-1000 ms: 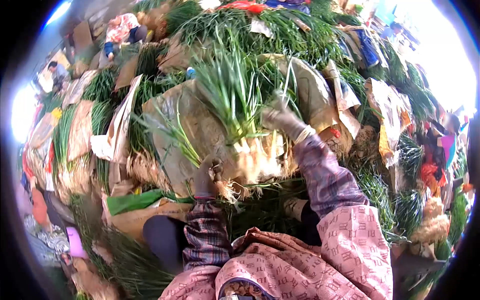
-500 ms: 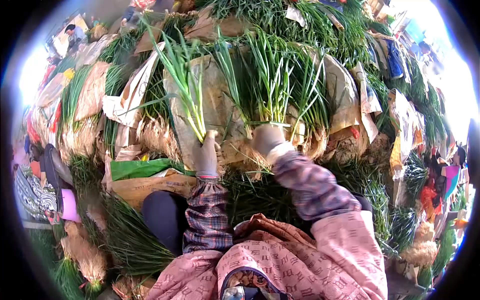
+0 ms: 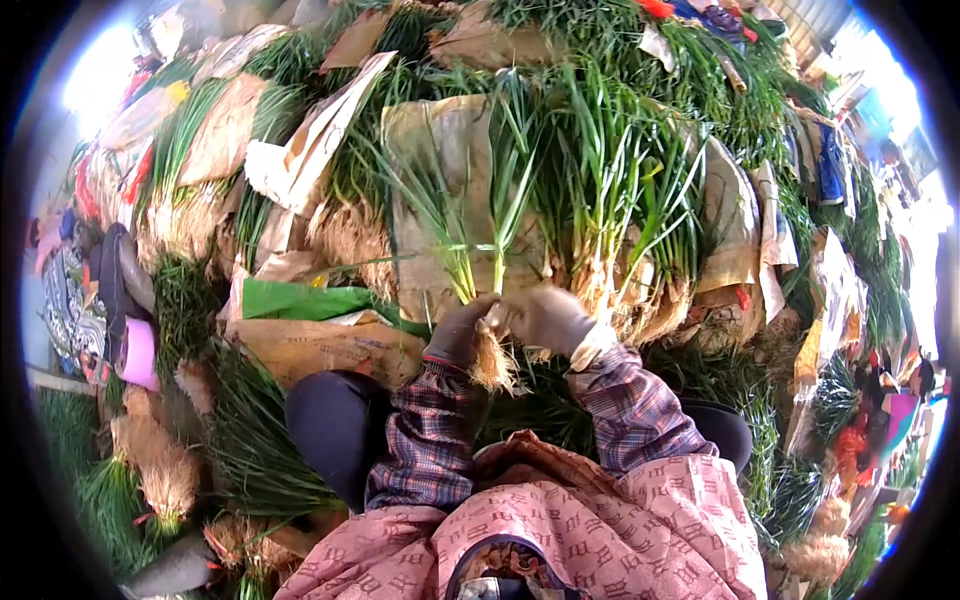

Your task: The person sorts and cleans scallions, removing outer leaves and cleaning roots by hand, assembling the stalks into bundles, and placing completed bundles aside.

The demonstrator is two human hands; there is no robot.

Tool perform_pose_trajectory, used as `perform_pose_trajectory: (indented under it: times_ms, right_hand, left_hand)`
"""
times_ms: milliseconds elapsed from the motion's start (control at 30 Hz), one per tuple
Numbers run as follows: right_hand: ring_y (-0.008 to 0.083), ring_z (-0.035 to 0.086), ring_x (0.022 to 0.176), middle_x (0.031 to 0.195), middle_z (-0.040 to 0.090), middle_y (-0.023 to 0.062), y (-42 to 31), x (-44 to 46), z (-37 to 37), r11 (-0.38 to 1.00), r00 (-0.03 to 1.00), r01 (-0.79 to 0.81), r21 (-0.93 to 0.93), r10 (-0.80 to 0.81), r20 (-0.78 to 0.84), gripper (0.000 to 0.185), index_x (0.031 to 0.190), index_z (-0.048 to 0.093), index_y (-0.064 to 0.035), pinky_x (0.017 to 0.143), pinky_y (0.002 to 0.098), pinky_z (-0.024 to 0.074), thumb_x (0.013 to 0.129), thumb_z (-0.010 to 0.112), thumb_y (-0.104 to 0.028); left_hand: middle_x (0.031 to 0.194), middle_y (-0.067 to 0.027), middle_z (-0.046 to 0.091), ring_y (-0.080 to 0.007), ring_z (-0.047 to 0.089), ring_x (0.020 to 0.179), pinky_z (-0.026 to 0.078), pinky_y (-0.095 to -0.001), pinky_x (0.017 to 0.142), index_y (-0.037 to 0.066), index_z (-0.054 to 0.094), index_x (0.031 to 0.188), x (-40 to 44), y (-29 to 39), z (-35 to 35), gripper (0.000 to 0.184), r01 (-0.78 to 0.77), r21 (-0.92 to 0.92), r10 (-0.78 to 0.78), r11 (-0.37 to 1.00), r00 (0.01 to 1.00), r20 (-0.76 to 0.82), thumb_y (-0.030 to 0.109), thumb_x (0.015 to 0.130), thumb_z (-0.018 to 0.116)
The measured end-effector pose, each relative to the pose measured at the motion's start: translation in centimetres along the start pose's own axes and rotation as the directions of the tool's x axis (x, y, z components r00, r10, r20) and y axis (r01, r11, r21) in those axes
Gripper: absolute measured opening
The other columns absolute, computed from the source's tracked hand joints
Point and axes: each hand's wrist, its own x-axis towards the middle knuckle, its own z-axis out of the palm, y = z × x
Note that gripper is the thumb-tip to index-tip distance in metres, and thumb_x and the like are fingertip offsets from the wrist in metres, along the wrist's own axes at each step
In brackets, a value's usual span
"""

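My left hand (image 3: 466,330), in a grey glove, is closed round a small bunch of green onions (image 3: 457,262). Their leaves fan upward, and pale stringy roots (image 3: 492,362) hang below the fist. Close against it is my gloved right hand (image 3: 548,320), blurred, with its fingers bent in at the base of another green onion (image 3: 502,235), which stands upright between both hands. Just beyond lies a larger pile of green onions (image 3: 608,215), roots toward me, beside a worn tan sack (image 3: 437,150).
Bundles of green onions (image 3: 165,225) with brown roots surround me, several under paper or sacking. A green sheet (image 3: 300,299) and a brown sack (image 3: 320,350) lie left of my hands. Dark green leaves (image 3: 265,450) spread by my knee (image 3: 337,430). Another person (image 3: 905,400) is at far right.
My right hand has come back from the pile to my left hand, and a green onion now stands between them. My left hand has shifted right, its bunch lower. The view has tilted slightly.
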Motion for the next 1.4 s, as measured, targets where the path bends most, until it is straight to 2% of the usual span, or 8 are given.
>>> perform_pose_trajectory:
  times_ms: [67,233,367,600,900,1100,1333,1400]
  right_hand:
    - [0.0148,0.057,0.057,0.069,0.062,0.0056,3.7,2.5,1.5,0.926,0.672,0.378,0.018,-0.261,-0.693,0.022,0.086,0.060,-0.0029,0.058,0.0289,0.0534,0.089,0.056,-0.025]
    - [0.0217,0.047,0.117,0.128,0.048,0.0179,8.1,11.3,3.1,0.907,0.832,0.116,0.405,0.134,-0.539,0.067,0.137,0.029,-0.0047,0.097,0.0338,0.0409,0.087,0.059,-0.038]
    - [0.0149,0.056,0.093,0.102,0.060,0.0054,6.8,13.5,5.1,-0.236,0.930,0.267,0.934,-0.192,-0.315,0.039,0.119,0.051,-0.0046,0.083,0.0305,0.0462,0.088,0.061,-0.026]
    - [0.0157,0.061,0.068,0.081,0.066,0.0054,4.6,10.0,3.8,0.998,0.691,0.014,-0.065,-0.057,-0.721,0.014,0.097,0.060,-0.0058,0.060,0.0263,0.0493,0.090,0.053,-0.016]
    - [0.0192,0.058,0.085,0.096,0.062,0.0085,7.3,11.0,2.3,0.206,0.982,0.161,0.965,0.066,-0.178,0.038,0.118,0.053,0.0001,0.077,0.0282,0.0481,0.091,0.053,-0.027]
    - [0.0226,0.062,0.079,0.086,0.064,0.0162,4.6,8.8,0.3,0.947,0.909,-0.053,0.317,0.177,-0.376,0.034,0.092,0.060,-0.0009,0.069,0.0357,0.0497,0.092,0.048,-0.033]
    - [0.0083,0.036,0.036,0.046,0.040,-0.0029,14.1,5.6,0.3,-0.198,0.826,0.499,0.844,-0.187,-0.532,0.043,0.060,0.049,-0.0142,0.033,0.0215,0.0339,0.096,0.031,-0.032]
    - [0.0135,0.051,0.056,0.067,0.054,0.0046,15.7,3.8,3.0,0.584,0.960,0.223,0.781,-0.272,-0.071,0.029,0.076,0.056,-0.0095,0.050,0.0270,0.0451,0.093,0.039,-0.024]
  left_hand:
    - [0.081,-0.0063,0.060,-0.0181,0.058,0.070,0.048,-0.0257,0.067,-0.001,0.063,0.099,-1.2,2.9,0.6,0.031,0.395,-0.555,-0.463,0.732,0.886,0.020,0.027,0.087,0.057]
    - [0.077,-0.0051,0.060,-0.0125,0.057,0.067,0.044,-0.0244,0.056,0.001,0.063,0.094,-1.6,3.8,0.4,0.032,0.379,-0.522,-0.485,0.765,0.871,-0.079,0.031,0.090,0.052]
    - [0.078,-0.0027,0.060,-0.0093,0.055,0.066,0.041,-0.0207,0.052,0.003,0.061,0.091,-1.5,2.9,0.3,0.031,0.339,-0.649,-0.458,0.681,0.889,-0.018,0.031,0.092,0.048]
    - [0.074,-0.0031,0.060,-0.0097,0.053,0.056,0.041,-0.0220,0.048,0.003,0.061,0.090,-1.0,3.8,0.8,0.029,0.326,-0.458,-0.431,0.827,0.890,-0.146,0.030,0.083,0.064]
    - [0.062,-0.0024,0.059,-0.0096,0.052,0.051,0.040,-0.0237,0.048,0.000,0.063,0.079,-0.2,3.4,2.2,0.021,0.311,-0.150,-0.343,0.939,0.886,-0.311,0.021,0.080,0.067]
    - [0.063,-0.0012,0.058,-0.0094,0.053,0.051,0.041,-0.0242,0.047,0.001,0.064,0.082,0.0,1.7,1.3,0.018,0.331,-0.217,-0.384,0.918,0.878,-0.286,0.019,0.078,0.066]
    - [0.075,-0.0117,0.067,-0.0165,0.061,0.059,0.047,-0.0288,0.053,0.001,0.065,0.103,0.1,1.0,-0.6,0.028,0.367,0.134,-0.247,0.921,0.812,-0.529,0.014,0.078,0.065]
    - [0.070,-0.0056,0.064,-0.0122,0.056,0.055,0.045,-0.0289,0.051,0.001,0.065,0.098,0.8,0.4,-1.1,0.023,0.343,0.170,-0.213,0.924,0.830,-0.516,0.012,0.078,0.065]
